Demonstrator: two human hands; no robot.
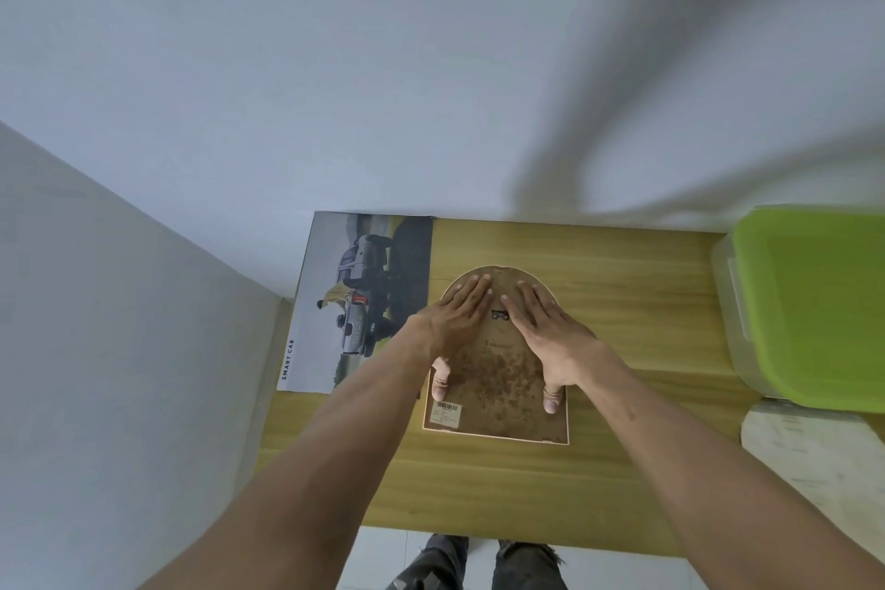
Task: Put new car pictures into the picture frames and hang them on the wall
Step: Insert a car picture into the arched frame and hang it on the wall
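Wooden tabletop (622,302), light yellow-brown grain, set against a white wall (335,62). Picture frame (498,378): arch-topped, lying face down near the middle of the tabletop, its mottled brown backing board upward, a pale rim showing along the straight lower edge; small black hanger (499,315) fixed near the arched end, barcode sticker (447,413) in the lower-left corner of the backing. Left hand (455,316): laid flat on the left half of the backing, fingers (471,290) straight and together, reaching to the arched edge, thumb stretched back along the left side toward the sticker. Right hand (550,331): laid flat on the right half in mirror pose, fingers straight, tips near the arch, thumb pointing down along the right side of the frame; the hanger sits in the gap between the two hands, just beside the right index finger. Neither hand curls round anything; both press on the backing from above. Car picture (364,302): large print of a silver pickup, caption "SMART CAB", lying flat at the far left of the tabletop, its right edge just beside the left hand. Storage box (809,302): translucent, green lid, at the right end of the tabletop. Pale marbled surface (814,450) below the box, identity unclear.
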